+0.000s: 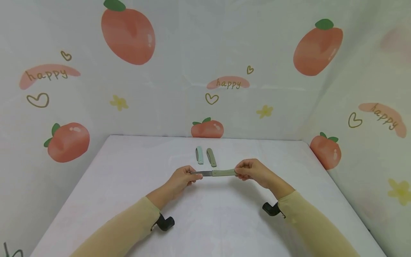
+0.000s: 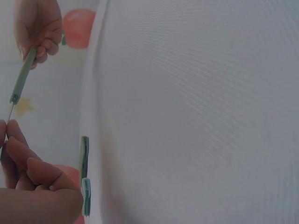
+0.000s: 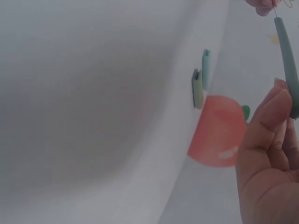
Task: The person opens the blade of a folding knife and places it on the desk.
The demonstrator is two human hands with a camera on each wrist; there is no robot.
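Note:
An unfolded folding knife with a pale green handle (image 1: 224,172) is held level above the white table between both hands. My left hand (image 1: 183,180) pinches its metal blade (image 1: 207,174) between thumb and fingers. At the handle's far end, my right hand (image 1: 255,172) grips with thumb and fingertips. The left wrist view shows the handle (image 2: 22,77) slanting up to the other hand, the blade a thin line. Behind the hands, a mint green folding knife (image 1: 200,155) and an olive green folding knife (image 1: 211,157) lie folded side by side on the table.
The white table (image 1: 154,153) reaches back to a cloth wall (image 1: 173,85) printed with red fruit, hearts and the word happy. Black wrist cameras (image 1: 165,223) stick out from the cuffs of both yellow sleeves (image 1: 125,225).

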